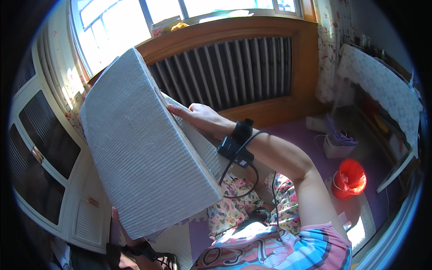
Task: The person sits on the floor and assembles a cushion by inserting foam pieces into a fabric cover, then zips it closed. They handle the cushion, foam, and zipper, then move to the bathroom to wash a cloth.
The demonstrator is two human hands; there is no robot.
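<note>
A large box-shaped thing (144,144), covered in light grey textured fabric, is tilted up in front of me. A flap or inner panel (202,146) of like material shows along its right side. My right hand (202,118) is at that right edge, index finger pressed to the rim and the other fingers partly hidden. At the lower left corner, my left hand (116,217) grips the box from beneath; mostly its thumb side shows. Black straps with cabled devices (236,146) are on both wrists.
A wood-framed radiator (225,74) stands ahead under a bright window. White cabinets (49,153) line the left. At right are a red bucket (348,180), a white bin (339,146) with purple items, and a lace-covered table (378,74). Purple and pale mats (310,139) cover the floor.
</note>
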